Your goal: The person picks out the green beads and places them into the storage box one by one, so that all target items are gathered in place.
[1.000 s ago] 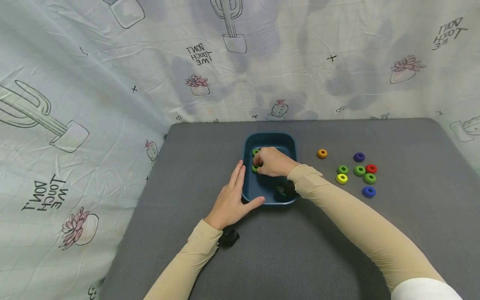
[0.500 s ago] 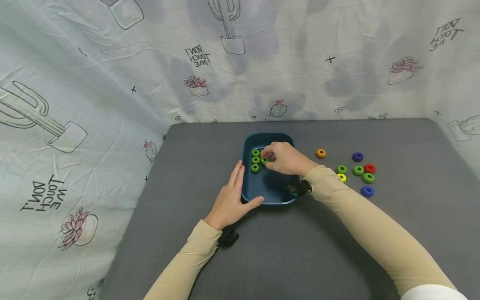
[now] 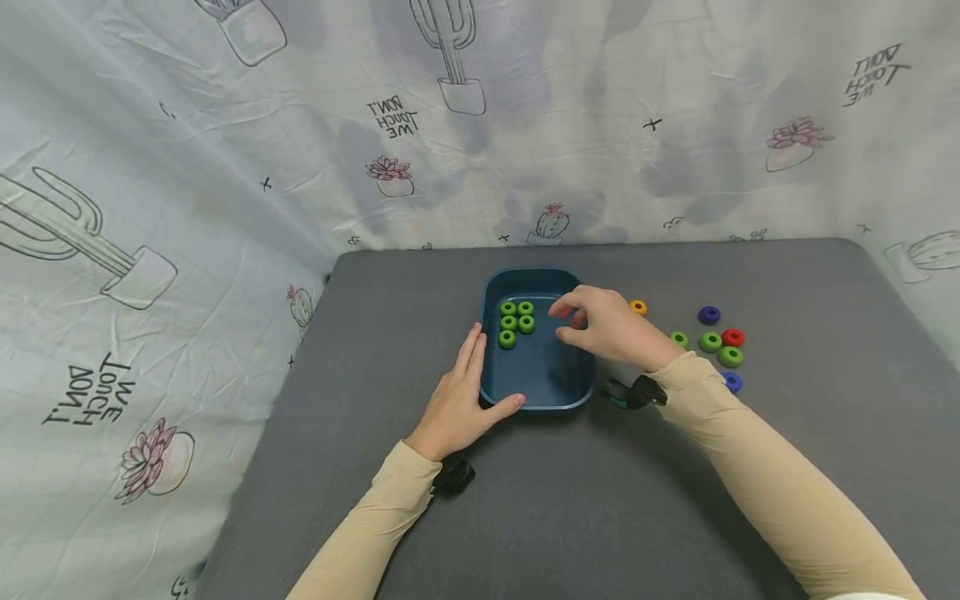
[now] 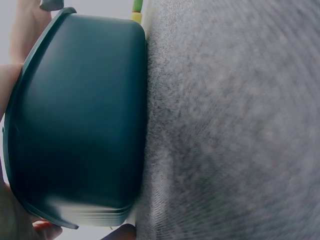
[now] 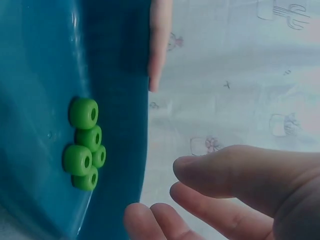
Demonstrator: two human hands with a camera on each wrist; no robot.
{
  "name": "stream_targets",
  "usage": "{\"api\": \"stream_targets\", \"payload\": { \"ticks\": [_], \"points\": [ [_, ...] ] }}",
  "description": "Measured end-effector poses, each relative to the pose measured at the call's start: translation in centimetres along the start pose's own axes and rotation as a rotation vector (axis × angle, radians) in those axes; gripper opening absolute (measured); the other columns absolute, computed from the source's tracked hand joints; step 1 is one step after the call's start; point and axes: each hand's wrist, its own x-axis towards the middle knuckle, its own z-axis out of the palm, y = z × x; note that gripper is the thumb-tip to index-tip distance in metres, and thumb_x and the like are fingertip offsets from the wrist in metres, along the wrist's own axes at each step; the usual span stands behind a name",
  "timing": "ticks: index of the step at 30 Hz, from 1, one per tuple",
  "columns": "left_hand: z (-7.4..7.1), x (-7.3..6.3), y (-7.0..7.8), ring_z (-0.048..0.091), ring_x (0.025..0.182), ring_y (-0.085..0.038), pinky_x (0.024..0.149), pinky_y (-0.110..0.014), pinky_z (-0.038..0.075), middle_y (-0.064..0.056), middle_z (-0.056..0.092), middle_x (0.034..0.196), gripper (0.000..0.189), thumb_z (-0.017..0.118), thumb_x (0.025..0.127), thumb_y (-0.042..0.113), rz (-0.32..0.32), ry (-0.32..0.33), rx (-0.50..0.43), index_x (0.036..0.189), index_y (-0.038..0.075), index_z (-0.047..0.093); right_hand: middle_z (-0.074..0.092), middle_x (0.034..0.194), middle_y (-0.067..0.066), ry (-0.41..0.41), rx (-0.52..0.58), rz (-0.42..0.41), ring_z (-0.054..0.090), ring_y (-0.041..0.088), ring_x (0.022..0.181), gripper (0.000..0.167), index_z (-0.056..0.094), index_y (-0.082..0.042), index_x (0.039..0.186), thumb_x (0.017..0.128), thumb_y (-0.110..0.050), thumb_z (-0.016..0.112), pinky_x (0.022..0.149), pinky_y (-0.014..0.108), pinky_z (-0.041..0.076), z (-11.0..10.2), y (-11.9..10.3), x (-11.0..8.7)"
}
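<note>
gripping nothing, right hand (image 3: 611, 323) partly over blue tray (image 3: 547, 375), five green beads (image 5: 87, 138) inside; left hand (image 3: 457, 404) straight-fingered against its side

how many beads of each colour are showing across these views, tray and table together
Green beads: 8, with 5 in the tray and 3 on the table
Blue beads: 2, one darker
Orange bead: 1
Red bead: 1
Yellow bead: 1, seen in the left wrist view
Total: 13

Cactus-print cloth (image 3: 525, 142) behind a grey table (image 3: 570, 492)
</note>
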Motion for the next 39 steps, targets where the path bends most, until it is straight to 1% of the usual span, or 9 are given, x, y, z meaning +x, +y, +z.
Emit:
{"api": "stream_targets", "payload": {
  "ticks": [4,10,14,18,21,28,33,34,39],
  "points": [
    [0.1,0.0,0.0,0.037,0.152,-0.039,0.113,-0.069,0.035,0.006,-0.006,0.177,0.111,0.058,0.093,0.076,-0.001,0.008,0.001,0.169,0.013,0.007,0.069,0.120,0.010,0.033,0.018,-0.003,0.066,0.024,0.099,0.028,0.072,-0.008,0.126,0.098,-0.014,0.073,0.083,0.044,0.056,-0.3,0.3,-1.2],
    [0.1,-0.1,0.0,0.038,0.151,-0.039,0.113,-0.069,0.035,0.006,-0.006,0.177,0.111,0.057,0.093,0.076,-0.003,0.000,-0.006,0.169,0.013,0.008,0.069,0.117,0.009,0.083,-0.002,0.017,0.066,0.023,0.097,0.027,0.073,-0.008,0.124,0.098,-0.015,0.074,0.080,0.043,0.054,-0.6,0.9,-3.0],
    [-0.1,-0.2,0.0,0.040,0.150,-0.040,0.113,-0.069,0.036,0.007,-0.006,0.177,0.111,0.059,0.093,0.075,-0.014,0.006,-0.003,0.169,0.014,0.008,0.070,0.117,0.011,0.096,0.009,0.018,0.066,0.024,0.096,0.027,0.073,-0.008,0.124,0.098,-0.016,0.074,0.076,0.040,0.052,-0.7,1.4,-3.9],
    [-0.3,-0.4,0.1,0.040,0.150,-0.039,0.113,-0.068,0.036,0.008,-0.005,0.177,0.110,0.061,0.093,0.072,-0.021,0.010,0.001,0.169,0.013,0.009,0.069,0.116,0.009,0.104,0.014,0.029,0.065,0.025,0.096,0.028,0.073,-0.008,0.124,0.097,-0.017,0.074,0.078,0.040,0.051,-0.7,1.9,-4.8],
    [-0.2,-0.3,0.3,0.038,0.152,-0.038,0.114,-0.068,0.035,0.007,-0.006,0.177,0.110,0.060,0.093,0.073,-0.017,-0.001,0.000,0.169,0.012,0.008,0.071,0.116,0.007,0.114,0.010,0.045,0.066,0.024,0.096,0.029,0.073,-0.008,0.125,0.097,-0.016,0.075,0.080,0.041,0.051,-0.8,2.4,-5.7],
    [0.0,-0.1,0.5,0.037,0.152,-0.038,0.114,-0.068,0.035,0.005,-0.005,0.177,0.110,0.061,0.094,0.071,-0.008,-0.001,-0.004,0.169,0.011,0.008,0.071,0.115,0.011,0.154,-0.017,0.072,0.066,0.026,0.093,0.030,0.073,-0.007,0.124,0.095,-0.015,0.076,0.075,0.039,0.049,-1.5,3.9,-7.5],
    [-0.1,-0.1,0.5,0.037,0.153,-0.038,0.115,-0.069,0.034,0.007,-0.006,0.177,0.110,0.060,0.093,0.072,-0.009,-0.008,-0.013,0.169,0.012,0.008,0.069,0.115,0.011,0.178,-0.042,0.105,0.066,0.024,0.092,0.030,0.073,-0.007,0.124,0.095,-0.015,0.076,0.074,0.037,0.049,-2.3,5.2,-8.6],
    [-0.1,-0.1,0.5,0.037,0.153,-0.038,0.115,-0.069,0.034,0.006,-0.005,0.177,0.110,0.060,0.093,0.072,-0.007,-0.005,-0.013,0.169,0.012,0.009,0.069,0.116,0.011,0.183,-0.045,0.113,0.066,0.024,0.093,0.030,0.073,-0.008,0.123,0.095,-0.015,0.077,0.074,0.037,0.050,-2.4,5.5,-8.8],
    [-0.3,-0.1,0.5,0.037,0.153,-0.038,0.114,-0.069,0.035,0.005,-0.005,0.177,0.110,0.060,0.093,0.073,-0.007,-0.003,-0.012,0.169,0.012,0.009,0.070,0.119,0.013,0.188,-0.057,0.151,0.070,0.026,0.096,0.031,0.073,-0.008,0.125,0.095,-0.017,0.077,0.078,0.043,0.053,-3.0,6.4,-9.5]
  ]
}}
